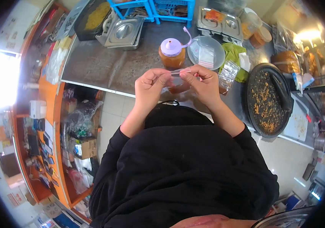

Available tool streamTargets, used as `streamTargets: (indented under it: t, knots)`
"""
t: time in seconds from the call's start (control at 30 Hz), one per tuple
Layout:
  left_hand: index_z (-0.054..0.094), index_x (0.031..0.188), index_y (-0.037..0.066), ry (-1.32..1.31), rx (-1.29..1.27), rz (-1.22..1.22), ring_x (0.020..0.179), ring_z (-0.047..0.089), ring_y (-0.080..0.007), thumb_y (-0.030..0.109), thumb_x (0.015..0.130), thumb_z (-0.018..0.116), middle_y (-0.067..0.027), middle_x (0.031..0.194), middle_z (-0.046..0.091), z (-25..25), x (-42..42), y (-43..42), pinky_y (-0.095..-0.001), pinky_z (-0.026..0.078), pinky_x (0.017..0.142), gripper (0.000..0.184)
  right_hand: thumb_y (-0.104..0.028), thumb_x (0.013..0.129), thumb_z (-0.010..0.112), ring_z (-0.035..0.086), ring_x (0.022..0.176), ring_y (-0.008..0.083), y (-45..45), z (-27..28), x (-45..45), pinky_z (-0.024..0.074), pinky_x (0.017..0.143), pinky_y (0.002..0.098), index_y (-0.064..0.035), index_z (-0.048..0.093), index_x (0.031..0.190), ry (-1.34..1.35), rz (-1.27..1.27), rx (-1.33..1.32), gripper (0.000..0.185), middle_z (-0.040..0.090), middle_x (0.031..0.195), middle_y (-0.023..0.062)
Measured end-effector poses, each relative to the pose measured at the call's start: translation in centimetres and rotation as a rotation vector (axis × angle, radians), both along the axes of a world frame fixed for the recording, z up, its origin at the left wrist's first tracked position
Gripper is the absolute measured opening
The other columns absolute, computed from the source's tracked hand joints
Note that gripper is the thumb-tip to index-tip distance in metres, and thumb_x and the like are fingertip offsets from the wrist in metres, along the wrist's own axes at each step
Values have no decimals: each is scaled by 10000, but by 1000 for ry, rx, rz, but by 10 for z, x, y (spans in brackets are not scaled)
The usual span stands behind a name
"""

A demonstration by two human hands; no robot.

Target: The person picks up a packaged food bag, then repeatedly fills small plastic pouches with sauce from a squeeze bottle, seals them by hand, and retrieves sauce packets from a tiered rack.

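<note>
My left hand and my right hand meet above the front edge of the dark counter. Thumbs and fingertips of both pinch the top edge of a small clear plastic bag. Something reddish-brown, seemingly sauce, shows low in the bag. Just beyond my hands stands a squeeze bottle of brown sauce with a lilac cap, its tethered tip cover flipped aside. Right of it, a clear plastic bowl holds a stack of small plastic bags. A silvery wrapper lies by my right hand.
A green cloth and a round black stone grinding dish with crumbs and a pestle are on the right. Lidded metal containers, blue baskets and a yellow-food tray line the back. Orange shelving stands left.
</note>
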State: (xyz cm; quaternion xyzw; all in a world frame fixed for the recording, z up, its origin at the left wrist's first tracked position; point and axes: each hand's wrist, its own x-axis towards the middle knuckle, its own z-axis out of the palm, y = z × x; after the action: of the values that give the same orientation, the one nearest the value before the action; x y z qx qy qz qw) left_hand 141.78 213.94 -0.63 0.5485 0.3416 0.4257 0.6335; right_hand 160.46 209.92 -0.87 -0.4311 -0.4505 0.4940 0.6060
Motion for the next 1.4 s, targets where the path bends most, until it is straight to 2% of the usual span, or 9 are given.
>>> streamTargets:
  t: [0.2,0.5,0.6,0.8,0.9,1.0,1.07,1.3,1.4]
  knots:
    - [581,1024,-19,65,197,40,831,622,-108,50,952,576,-48,898,643,-3,24,-6,-249,511,755,99,-71,831,714,619,830,115,-10,-8,5,482,756,269,-17,711,893,-127,-142,141,82,689,877,54]
    - [596,979,-11,349,388,-135,834,627,-128,72,918,612,-96,936,646,-5,41,-7,-256,497,725,104,-115,803,734,620,828,128,-29,-12,23,478,753,279,-27,705,891,-380,-195,80,127,687,866,58]
    - [605,964,-14,205,298,-143,830,641,-151,67,915,612,-111,966,665,-17,54,-5,-274,499,717,95,-94,817,719,618,793,112,-38,-20,32,475,716,263,-31,708,903,-334,-252,17,107,696,852,48]
    - [618,949,-29,346,263,-253,898,642,-143,66,938,592,-89,913,683,-49,67,5,-252,494,798,100,-72,888,647,644,772,109,-59,-45,55,490,717,240,-8,704,907,-293,-311,-227,88,711,835,64]
    - [621,936,-26,445,277,-230,887,648,-143,118,963,570,-81,902,683,-59,64,10,-254,503,801,155,-68,911,615,644,786,100,-59,-85,75,488,728,232,0,707,939,-71,-403,-294,118,713,852,64]
    - [619,942,-21,278,61,-188,881,650,-137,151,981,547,-74,901,679,-68,55,16,-260,514,799,190,-85,912,613,642,775,106,-59,-145,116,489,725,245,0,708,982,7,-438,-369,145,717,868,56]
    - [611,960,-20,211,4,-182,880,652,-145,145,990,527,-76,909,666,-70,47,17,-274,523,803,188,-120,906,629,642,770,114,-55,-197,143,494,722,266,-15,711,992,-190,-546,-414,158,715,854,57]
    - [599,981,-20,120,-92,-52,892,662,-172,129,996,508,-85,919,656,-68,15,20,-289,530,816,175,-265,846,687,655,763,230,-28,-157,154,500,747,331,-106,732,970,-679,-661,-632,207,702,825,88]
    - [598,982,-21,109,-91,-2,890,666,-179,148,999,513,-90,927,656,-64,4,19,-293,531,816,190,-285,822,693,637,839,288,-15,-152,145,492,778,377,-117,733,907,-1010,-895,-367,192,704,850,91]
